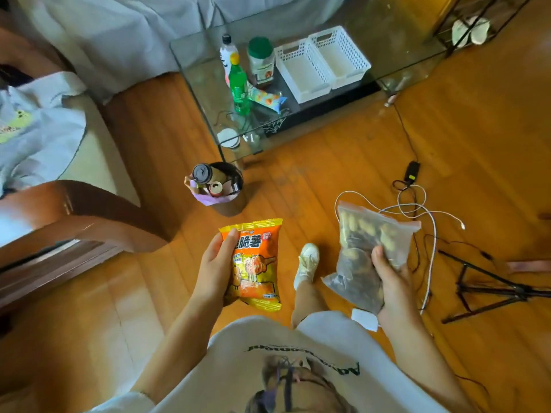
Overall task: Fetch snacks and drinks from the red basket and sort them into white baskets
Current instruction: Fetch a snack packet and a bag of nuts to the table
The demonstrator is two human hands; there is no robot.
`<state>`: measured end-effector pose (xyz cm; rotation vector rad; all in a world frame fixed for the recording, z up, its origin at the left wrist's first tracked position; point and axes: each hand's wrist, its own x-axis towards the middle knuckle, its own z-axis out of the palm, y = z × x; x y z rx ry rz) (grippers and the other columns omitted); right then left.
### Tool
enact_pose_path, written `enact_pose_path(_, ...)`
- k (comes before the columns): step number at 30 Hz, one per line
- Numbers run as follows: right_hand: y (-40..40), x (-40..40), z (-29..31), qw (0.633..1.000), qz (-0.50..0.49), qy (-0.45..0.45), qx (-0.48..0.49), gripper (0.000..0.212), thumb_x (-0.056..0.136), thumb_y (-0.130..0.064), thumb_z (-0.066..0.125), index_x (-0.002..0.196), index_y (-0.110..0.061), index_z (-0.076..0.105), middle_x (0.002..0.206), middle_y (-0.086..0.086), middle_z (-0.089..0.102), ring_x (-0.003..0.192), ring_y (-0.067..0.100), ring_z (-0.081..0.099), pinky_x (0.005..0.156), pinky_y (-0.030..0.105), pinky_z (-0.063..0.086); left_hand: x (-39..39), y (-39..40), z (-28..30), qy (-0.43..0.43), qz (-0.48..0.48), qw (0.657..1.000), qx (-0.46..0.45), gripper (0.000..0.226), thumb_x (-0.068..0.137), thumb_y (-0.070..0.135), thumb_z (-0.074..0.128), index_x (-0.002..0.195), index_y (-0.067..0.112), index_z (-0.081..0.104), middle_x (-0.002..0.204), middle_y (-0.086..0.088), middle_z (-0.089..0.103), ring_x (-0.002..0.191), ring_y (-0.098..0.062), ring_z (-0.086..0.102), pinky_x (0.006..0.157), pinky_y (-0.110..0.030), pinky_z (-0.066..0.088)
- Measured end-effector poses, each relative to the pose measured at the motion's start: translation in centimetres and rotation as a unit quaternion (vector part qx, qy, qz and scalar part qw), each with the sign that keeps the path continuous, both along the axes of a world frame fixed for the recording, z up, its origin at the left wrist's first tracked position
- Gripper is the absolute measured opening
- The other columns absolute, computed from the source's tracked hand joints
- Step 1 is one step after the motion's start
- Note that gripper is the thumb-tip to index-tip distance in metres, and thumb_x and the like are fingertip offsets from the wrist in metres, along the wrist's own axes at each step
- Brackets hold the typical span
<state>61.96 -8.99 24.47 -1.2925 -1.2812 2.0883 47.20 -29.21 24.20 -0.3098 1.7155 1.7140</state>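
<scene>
Orange snack packet point(256, 263) gripped in left hand point(213, 263); right hand point(393, 281) grips clear nut bag point(366, 251).

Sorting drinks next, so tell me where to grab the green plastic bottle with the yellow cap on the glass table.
Grip the green plastic bottle with the yellow cap around its upper body, below the cap, coming from the near side. It stands upright; the green-lidded jar and white bottle crowd behind it, and a snack packet lies by its base.

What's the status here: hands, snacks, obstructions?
Left hand grips orange snack packet. Right hand grips clear zip bag. White baskets empty on glass table. Nothing blocks them.
</scene>
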Motion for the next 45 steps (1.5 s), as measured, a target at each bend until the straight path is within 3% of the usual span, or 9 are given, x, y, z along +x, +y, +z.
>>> enact_pose_path(10,16.9,-10.6,2.2,0.998,0.031,0.056,-0.01,0.025,0.074,-0.031,0.063,0.099,-0.032,0.066,0.092,-0.01,0.075,0.088,0.011,0.071,0.072,0.028,0.059,-9.9,18.7,3.5,0.037,0.002,0.999,0.029,0.016,0.091,0.039,0.051,0.09,0.024,0.056,0.068,0.006,0.073,0.061,-0.01,0.071,0.052,-0.022,0.055)
enact_pose_path(13,20.2,-13.0,2.4,0.997,0.041,0.059,-0.017,0.02,0.082,-0.024,0.058,0.1,-0.03,0.065,0.09,-0.01,0.074,0.087,0.01,0.07,0.074,0.029,0.058,-11.3,21.8,4.0,0.035,0.005,0.999,0.031,0.017,0.091,0.037,0.052,0.089,0.02,0.054,0.068,0.004,0.071,0.061,-0.011,0.07,0.052,-0.023,0.055)
enact_pose_path(19,24.8,-17.8,1.5,0.997,0.065,0.047,-0.012,0.019,0.075,-0.027,0.061,0.091,-0.031,0.07,0.09,-0.009,0.074,0.091,0.015,0.069,0.081,0.035,0.056,-14.9,24.9,2.9,0.015,0.043,0.999,-0.003,0.015,0.091,0.035,0.052,0.085,0.023,0.058,0.068,0.002,0.072,0.059,-0.012,0.069,0.051,-0.025,0.054)
enact_pose_path(25,30.3,-24.7,0.8,0.994,0.097,0.043,0.022,0.021,0.072,-0.032,0.063,0.09,-0.037,0.072,0.088,-0.012,0.075,0.086,0.007,0.07,0.066,0.022,0.057,-22.2,30.3,1.5,-0.001,0.073,0.997,0.014,0.015,0.093,0.033,0.05,0.088,0.021,0.058,0.062,0.003,0.071,0.053,-0.01,0.068,0.046,-0.022,0.053)
enact_pose_path(30,36.3,-32.8,1.7,0.991,0.115,0.017,0.061,0.027,0.067,-0.047,0.069,0.093,-0.043,0.069,0.094,-0.014,0.073,0.097,0.013,0.068,0.078,0.031,0.055,-30.5,36.2,1.6,-0.009,0.097,0.995,0.036,0.018,0.093,0.036,0.049,0.095,0.021,0.059,0.066,0.001,0.072,0.054,-0.011,0.069,0.046,-0.023,0.054)
enact_pose_path(34,40.4,-39.4,2.3,0.988,0.132,0.016,0.081,0.055,0.047,-0.069,0.076,0.096,-0.046,0.068,0.095,-0.016,0.073,0.095,0.012,0.069,0.074,0.028,0.057,-37.2,39.9,2.6,0.004,0.09,0.995,0.032,0.019,0.093,0.039,0.049,0.096,0.023,0.059,0.07,0.002,0.074,0.058,-0.01,0.07,0.048,-0.022,0.054)
enact_pose_path(38,43.2,-44.7,2.2,0.988,0.131,0.018,0.078,0.05,0.054,-0.065,0.075,0.098,-0.044,0.067,0.097,-0.015,0.073,0.093,0.008,0.069,0.07,0.023,0.057,-42.8,42.6,2.7,0.021,0.086,0.996,0.014,0.016,0.093,0.039,0.048,0.091,0.027,0.057,0.065,0.01,0.073,0.057,-0.006,0.07,0.048,-0.018,0.053)
enact_pose_path(42,45.5,-49.2,1.6,0.989,0.133,0.01,0.056,0.027,0.069,-0.044,0.066,0.096,-0.039,0.067,0.091,-0.017,0.073,0.087,0.005,0.07,0.061,0.016,0.054,-46.7,44.6,2.0,0.022,0.101,0.995,0.005,0.016,0.093,0.042,0.047,0.09,0.03,0.057,0.068,0.012,0.074,0.061,-0.006,0.071,0.049,-0.018,0.053)
enact_pose_path(45,47.5,-53.3,0.7,0.988,0.147,-0.009,0.04,0.024,0.07,-0.041,0.064,0.094,-0.037,0.067,0.089,-0.016,0.073,0.091,0.01,0.069,0.063,0.021,0.056,-49.6,46.1,0.9,0.012,0.122,0.992,-0.009,0.017,0.092,0.043,0.048,0.091,0.03,0.058,0.069,0.012,0.074,0.062,-0.006,0.071,0.049,-0.018,0.053)
